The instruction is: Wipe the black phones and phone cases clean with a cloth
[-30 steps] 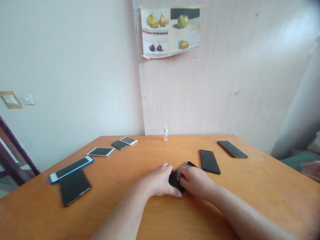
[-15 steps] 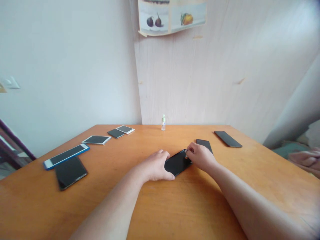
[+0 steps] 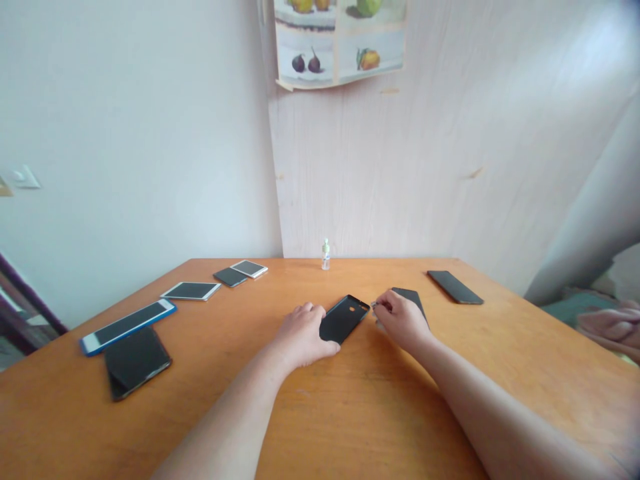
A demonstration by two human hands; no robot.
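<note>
A black phone case (image 3: pixel 344 321) with cut-outs at its far end lies on the wooden table, inner side up. My left hand (image 3: pixel 301 335) grips its near left end, thumb along the near edge and fingers on the other side. Just right of the case's far end is my right hand (image 3: pixel 403 321), its fingers pinched together around a small whitish thing too hidden to name. The right hand is apart from the case. Partly behind that hand lies a dark phone (image 3: pixel 411 298).
On the left of the table (image 3: pixel 320 427) lie a black phone (image 3: pixel 137 363), a blue-edged white phone (image 3: pixel 129 325), a white phone (image 3: pixel 191 291) and two smaller devices (image 3: pixel 240 272). A small bottle (image 3: pixel 326 256) stands at the back; another dark phone (image 3: pixel 454 287) lies far right.
My right hand has come off the case's far end, so the cut-outs now show. The case and my left hand have shifted slightly left. The view has tilted up a little.
</note>
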